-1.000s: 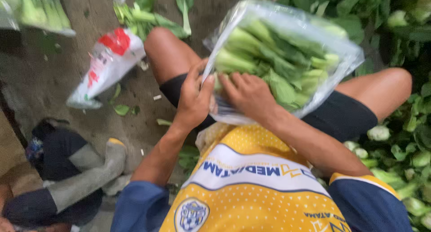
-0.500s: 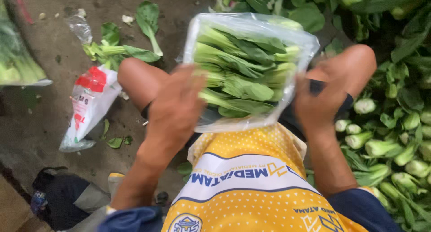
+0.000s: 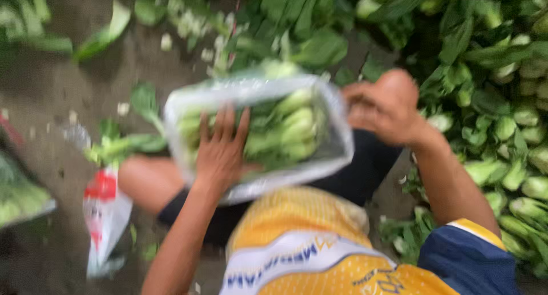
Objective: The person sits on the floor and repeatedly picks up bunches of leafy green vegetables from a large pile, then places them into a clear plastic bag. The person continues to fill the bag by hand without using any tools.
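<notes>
Head view, blurry: clear plastic bag of bok choy [image 3: 285, 129] at frame centre, long axis left-right. Left hand [image 3: 220, 152] spread flat on top; right hand [image 3: 385, 109] clutches its right end. Loose bok choy pile [image 3: 502, 135] right.

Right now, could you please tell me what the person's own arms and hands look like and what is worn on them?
Both hands, the left hand and the right hand, are bare, without gloves. The forearms are uncovered too. A short dark-blue sleeve with a yellow edge covers the right upper arm. The picture is blurred, so finer details cannot be told.
</notes>
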